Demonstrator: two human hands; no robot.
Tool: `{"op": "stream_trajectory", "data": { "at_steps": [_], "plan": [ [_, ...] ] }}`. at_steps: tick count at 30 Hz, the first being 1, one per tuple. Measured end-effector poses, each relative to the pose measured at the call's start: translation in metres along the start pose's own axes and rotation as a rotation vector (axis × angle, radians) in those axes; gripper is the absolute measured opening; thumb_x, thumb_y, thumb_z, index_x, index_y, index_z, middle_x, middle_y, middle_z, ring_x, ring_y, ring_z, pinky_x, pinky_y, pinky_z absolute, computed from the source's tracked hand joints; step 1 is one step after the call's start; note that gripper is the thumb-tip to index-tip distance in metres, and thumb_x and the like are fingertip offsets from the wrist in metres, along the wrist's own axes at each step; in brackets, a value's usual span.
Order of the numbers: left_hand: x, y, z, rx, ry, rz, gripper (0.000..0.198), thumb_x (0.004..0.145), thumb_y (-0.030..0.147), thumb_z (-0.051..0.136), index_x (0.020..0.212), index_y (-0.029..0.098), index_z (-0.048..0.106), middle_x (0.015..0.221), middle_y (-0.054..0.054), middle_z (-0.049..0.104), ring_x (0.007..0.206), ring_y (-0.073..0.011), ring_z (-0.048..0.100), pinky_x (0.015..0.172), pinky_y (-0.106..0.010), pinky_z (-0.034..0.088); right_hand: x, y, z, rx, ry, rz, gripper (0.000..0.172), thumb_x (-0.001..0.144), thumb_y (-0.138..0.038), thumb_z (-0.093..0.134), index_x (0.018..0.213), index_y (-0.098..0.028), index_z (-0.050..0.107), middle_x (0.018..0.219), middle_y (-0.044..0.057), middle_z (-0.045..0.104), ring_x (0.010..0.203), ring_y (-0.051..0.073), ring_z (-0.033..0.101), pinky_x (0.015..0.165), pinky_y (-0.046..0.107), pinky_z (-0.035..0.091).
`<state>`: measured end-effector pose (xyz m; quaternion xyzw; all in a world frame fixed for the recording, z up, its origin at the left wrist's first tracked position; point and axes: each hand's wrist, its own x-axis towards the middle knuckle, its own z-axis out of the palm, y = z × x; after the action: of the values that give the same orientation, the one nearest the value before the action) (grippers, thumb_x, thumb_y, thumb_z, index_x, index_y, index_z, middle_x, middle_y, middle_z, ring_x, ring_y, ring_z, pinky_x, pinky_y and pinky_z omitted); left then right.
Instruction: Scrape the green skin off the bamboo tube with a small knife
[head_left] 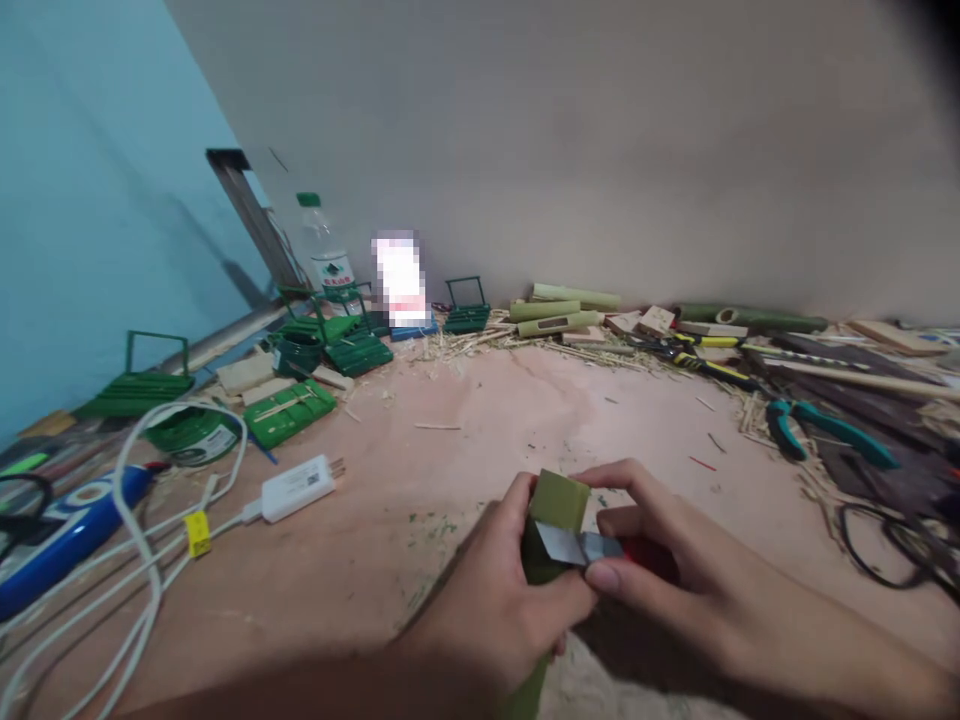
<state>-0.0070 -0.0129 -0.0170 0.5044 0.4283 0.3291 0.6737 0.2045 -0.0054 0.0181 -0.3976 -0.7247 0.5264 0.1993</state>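
Observation:
My left hand [499, 580] is wrapped round a green bamboo piece [561, 498], which stands up between both hands at the front of the table. My right hand [660, 550] grips a red-handled knife [564, 543], its blade lying across the bamboo and pointing left. The right index finger reaches to the top edge of the bamboo, and the right thumb is by the base of the blade. Much of the knife's handle and the lower part of the bamboo are hidden by my hands.
A white charger [298, 490] with a looped cable and green woven-looking miniatures [360, 350] are on the left. At the back stand a bottle [326, 245] and a lit, blurred screen [401, 280]. Bamboo tubes [562, 322], teal-handled pliers [847, 432] and glasses [885, 545] lie towards the right.

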Motion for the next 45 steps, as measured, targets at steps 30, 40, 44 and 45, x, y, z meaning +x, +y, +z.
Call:
{"op": "stream_trajectory", "data": {
  "at_steps": [30, 40, 44, 45],
  "plan": [
    [-0.007, 0.022, 0.002, 0.015, -0.005, -0.076, 0.034, 0.09, 0.028, 0.074, 0.116, 0.023, 0.054, 0.08, 0.004, 0.058, 0.059, -0.0098, 0.053, 0.054, -0.022, 0.045, 0.001, -0.009, 0.003, -0.025, 0.033, -0.05, 0.042, 0.112, -0.043, 0.047, 0.147, -0.024, 0.034, 0.09, 0.002, 0.073, 0.067, 0.013, 0.061, 0.062, 0.025, 0.049],
    [-0.008, 0.022, 0.005, 0.072, -0.003, -0.12, 0.035, 0.092, 0.03, 0.071, 0.121, 0.024, 0.053, 0.078, 0.004, 0.058, 0.06, -0.0118, 0.054, 0.054, -0.023, 0.045, 0.004, -0.009, 0.005, 0.084, 0.078, -0.047, 0.035, 0.112, -0.042, 0.049, 0.141, -0.023, 0.047, 0.102, 0.006, 0.075, 0.088, 0.017, 0.07, 0.078, 0.027, 0.055],
    [-0.008, 0.022, 0.004, 0.04, -0.024, -0.136, 0.038, 0.092, 0.028, 0.071, 0.125, 0.023, 0.051, 0.078, 0.004, 0.058, 0.06, -0.0121, 0.055, 0.056, -0.024, 0.047, 0.005, -0.011, 0.003, 0.075, 0.107, -0.046, 0.032, 0.111, -0.044, 0.05, 0.134, -0.022, 0.052, 0.103, 0.006, 0.075, 0.088, 0.017, 0.069, 0.077, 0.027, 0.055],
    [-0.007, 0.022, 0.003, 0.026, -0.031, -0.127, 0.038, 0.092, 0.029, 0.071, 0.124, 0.023, 0.051, 0.078, 0.003, 0.059, 0.059, -0.0116, 0.054, 0.055, -0.024, 0.046, 0.005, -0.011, 0.003, 0.081, 0.093, -0.034, 0.033, 0.111, -0.045, 0.05, 0.136, -0.023, 0.05, 0.1, 0.005, 0.075, 0.084, 0.016, 0.068, 0.073, 0.026, 0.054]
  ]
}}
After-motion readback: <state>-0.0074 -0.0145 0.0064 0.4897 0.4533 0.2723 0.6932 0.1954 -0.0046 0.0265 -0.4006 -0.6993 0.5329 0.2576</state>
